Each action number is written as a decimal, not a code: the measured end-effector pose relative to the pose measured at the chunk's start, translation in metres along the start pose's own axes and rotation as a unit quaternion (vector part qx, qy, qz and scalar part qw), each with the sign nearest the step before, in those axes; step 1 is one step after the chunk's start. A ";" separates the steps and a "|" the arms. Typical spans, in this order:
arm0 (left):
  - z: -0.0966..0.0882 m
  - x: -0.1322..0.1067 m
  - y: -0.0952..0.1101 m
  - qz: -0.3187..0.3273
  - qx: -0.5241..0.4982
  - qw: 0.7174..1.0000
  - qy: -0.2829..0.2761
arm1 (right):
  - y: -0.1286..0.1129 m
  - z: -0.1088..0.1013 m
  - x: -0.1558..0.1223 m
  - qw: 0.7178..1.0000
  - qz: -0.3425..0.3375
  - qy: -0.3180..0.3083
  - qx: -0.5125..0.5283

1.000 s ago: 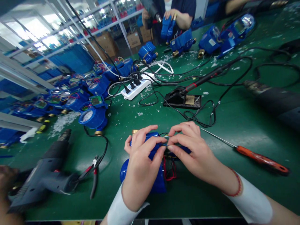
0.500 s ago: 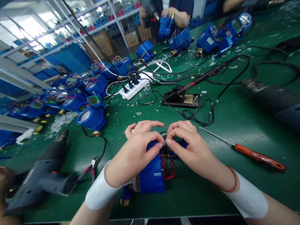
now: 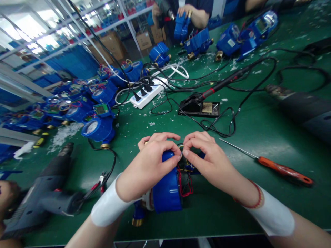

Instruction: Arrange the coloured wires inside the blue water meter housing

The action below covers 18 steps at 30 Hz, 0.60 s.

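A blue water meter (image 3: 167, 191) with brass fittings lies on the green table (image 3: 248, 137) close to the near edge. Red and black wires (image 3: 186, 179) loop out of its open side. My left hand (image 3: 150, 165) rests over the top of the meter, thumb and forefinger pinched at a thin wire. My right hand (image 3: 209, 160) meets it fingertip to fingertip, pinching the same wire above the meter. Both wrists wear white sleeves; a red cord circles the right wrist.
An orange-handled screwdriver (image 3: 281, 169) lies to the right, a dark heat gun (image 3: 46, 196) and pliers (image 3: 99, 184) to the left. A soldering iron on its stand (image 3: 200, 106), a white power strip (image 3: 146, 94) and many blue meters (image 3: 98, 129) lie beyond. Another person's hands (image 3: 191, 15) work opposite.
My left arm swung out to the left, uncovering the meter's blue body. Both hands have stayed pinched together at the wire; the view has shifted slightly.
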<state>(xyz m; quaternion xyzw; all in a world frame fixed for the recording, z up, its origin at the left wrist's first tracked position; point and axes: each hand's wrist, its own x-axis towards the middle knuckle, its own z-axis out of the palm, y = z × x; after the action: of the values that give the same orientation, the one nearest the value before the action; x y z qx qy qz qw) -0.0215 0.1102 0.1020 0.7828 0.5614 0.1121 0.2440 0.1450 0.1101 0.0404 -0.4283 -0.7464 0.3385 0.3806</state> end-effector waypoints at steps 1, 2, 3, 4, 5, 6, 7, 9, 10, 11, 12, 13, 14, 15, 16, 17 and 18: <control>0.000 0.001 0.001 -0.008 -0.007 1.000 -0.002 | 0.000 0.000 0.001 1.000 0.005 -0.003 0.002; 0.000 0.002 0.001 -0.018 -0.012 1.000 -0.006 | 0.001 0.000 0.001 1.000 0.012 -0.009 0.006; 0.000 0.004 0.002 -0.026 -0.015 0.999 -0.011 | 0.002 0.000 0.002 1.000 0.020 -0.015 0.013; 0.000 0.005 0.002 -0.032 -0.015 0.999 -0.016 | 0.003 0.001 0.002 0.999 0.028 -0.018 0.022; 0.000 0.006 0.002 -0.037 -0.014 0.999 -0.021 | 0.005 0.001 0.002 0.999 0.037 -0.020 0.033; 0.000 0.008 0.002 -0.040 -0.012 0.999 -0.025 | 0.006 0.001 0.003 0.998 0.045 -0.021 0.044; 0.000 0.009 0.003 -0.043 -0.010 0.999 -0.028 | 0.008 0.001 0.003 0.997 0.052 -0.022 0.054; 0.000 0.010 0.005 -0.052 -0.007 0.998 -0.028 | 0.009 0.000 0.003 0.996 0.060 -0.022 0.068; 0.001 0.010 0.006 -0.057 -0.006 0.998 -0.027 | 0.009 -0.001 0.003 0.995 0.060 -0.023 0.070; 0.001 0.010 0.007 -0.062 -0.005 0.998 -0.021 | 0.009 -0.002 0.003 0.996 0.058 -0.025 0.069; 0.002 0.010 0.008 -0.065 -0.006 0.998 -0.012 | 0.008 -0.003 0.003 0.996 0.053 -0.025 0.067; 0.003 0.009 0.009 -0.066 -0.008 0.998 0.000 | 0.007 -0.004 0.002 0.997 0.047 -0.025 0.064; 0.004 0.008 0.009 -0.066 -0.010 0.998 0.014 | 0.005 -0.005 0.001 0.997 0.038 -0.023 0.060; 0.005 0.007 0.010 -0.066 -0.012 0.997 0.027 | 0.004 -0.005 0.000 0.998 0.028 -0.021 0.055; 0.006 0.006 0.010 -0.065 -0.013 0.997 0.039 | 0.003 -0.005 -0.001 0.999 0.016 -0.017 0.048; 0.007 0.005 0.010 -0.063 -0.014 0.997 0.048 | 0.002 -0.004 -0.002 0.999 0.001 -0.011 0.039; 0.007 0.004 0.010 -0.061 -0.014 0.997 0.054 | 0.001 -0.003 -0.004 0.999 -0.017 -0.001 0.027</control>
<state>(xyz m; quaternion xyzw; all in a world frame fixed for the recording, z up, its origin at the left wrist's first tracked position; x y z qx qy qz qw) -0.0085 0.1099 0.1004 0.7366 0.6184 0.1473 0.2311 0.1495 0.1080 0.0401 -0.4047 -0.7445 0.3524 0.3971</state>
